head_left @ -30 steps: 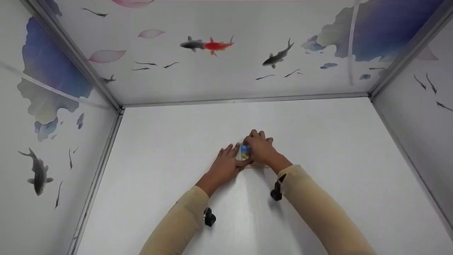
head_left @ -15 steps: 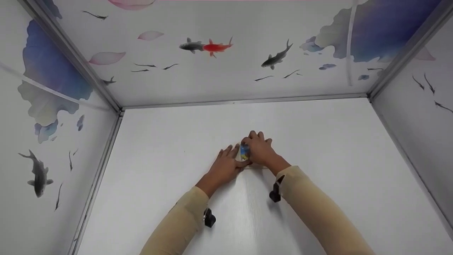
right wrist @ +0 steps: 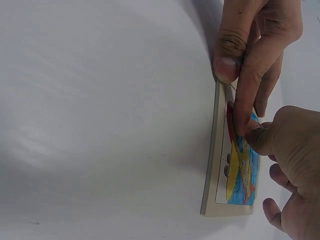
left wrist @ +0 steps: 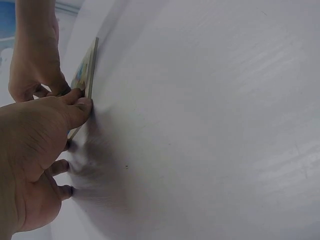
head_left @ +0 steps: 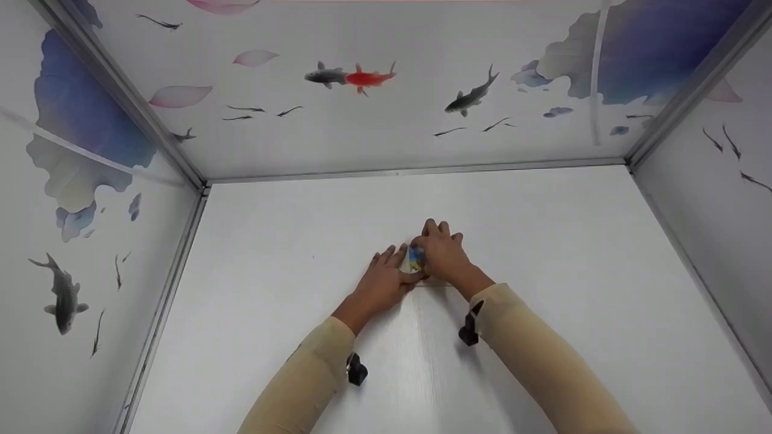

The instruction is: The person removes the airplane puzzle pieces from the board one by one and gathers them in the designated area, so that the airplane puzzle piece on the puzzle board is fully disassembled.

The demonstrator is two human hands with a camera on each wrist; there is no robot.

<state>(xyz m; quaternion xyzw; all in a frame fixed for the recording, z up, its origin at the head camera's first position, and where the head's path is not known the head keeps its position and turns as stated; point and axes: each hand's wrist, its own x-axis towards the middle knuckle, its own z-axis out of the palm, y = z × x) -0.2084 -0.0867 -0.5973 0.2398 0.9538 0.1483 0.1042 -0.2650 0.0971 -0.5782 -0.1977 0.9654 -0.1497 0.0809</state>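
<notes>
A wooden jigsaw puzzle (right wrist: 245, 170), its picture blue, yellow and red in a pale frame, lies on the white table. My left hand (head_left: 385, 282) rests at its left end with fingers spread. In the right wrist view, the left thumb (right wrist: 227, 65) touches the frame's corner and a straight finger reaches over the picture. Bent over the board from the right is my right hand (head_left: 443, 253). Its thumb and index finger meet low on the picture and appear to pinch a puzzle piece, mostly hidden under the fingertips. The left wrist view shows the board (left wrist: 91, 70) edge-on.
The white table (head_left: 289, 223) extends around both hands. Panels printed with fish and petals enclose it at the back (head_left: 386, 138), left (head_left: 108, 241) and right (head_left: 718, 211). A small black camera hangs under each sleeve (head_left: 301, 374).
Both hands stay at the puzzle with almost no movement. The right hand has shifted very slightly to the left, and the head view wavers a little.
</notes>
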